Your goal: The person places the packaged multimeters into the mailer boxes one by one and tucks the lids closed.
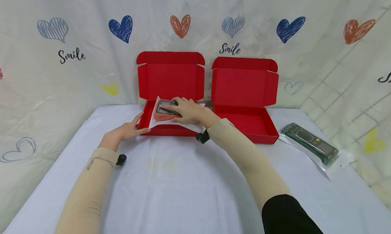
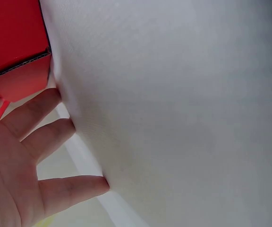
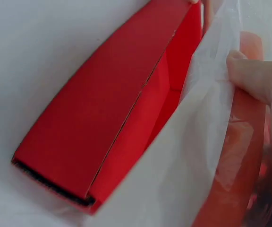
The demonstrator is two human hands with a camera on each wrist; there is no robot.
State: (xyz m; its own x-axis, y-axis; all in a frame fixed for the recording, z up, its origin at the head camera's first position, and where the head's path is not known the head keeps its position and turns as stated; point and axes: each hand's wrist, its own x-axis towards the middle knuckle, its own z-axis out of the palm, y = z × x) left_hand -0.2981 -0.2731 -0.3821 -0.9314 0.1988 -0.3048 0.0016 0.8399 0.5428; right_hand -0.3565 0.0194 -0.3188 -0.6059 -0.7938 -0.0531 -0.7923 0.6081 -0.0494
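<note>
My right hand (image 1: 190, 111) grips an orange multimeter (image 1: 162, 116) with a dark face, packed in a clear and white plastic bag (image 1: 192, 127). It is held tilted over the open left red box (image 1: 171, 130). In the right wrist view, the thumb presses on the orange side (image 3: 242, 142) through the plastic, and the bag overlaps the box opening. At the box's left side is my left hand (image 1: 126, 130), with its fingers by the side wall and its thumb near the front corner. The left wrist view shows fairly straight, spread fingers (image 2: 53, 137) touching the white cloth.
A second red box (image 1: 247, 81) stands open on the right, its lid upright. Farther right, a green multimeter (image 1: 310, 142) in a plastic bag lies on the white tablecloth (image 1: 171, 193). Behind the boxes hangs a curtain (image 1: 91, 91) printed with hearts.
</note>
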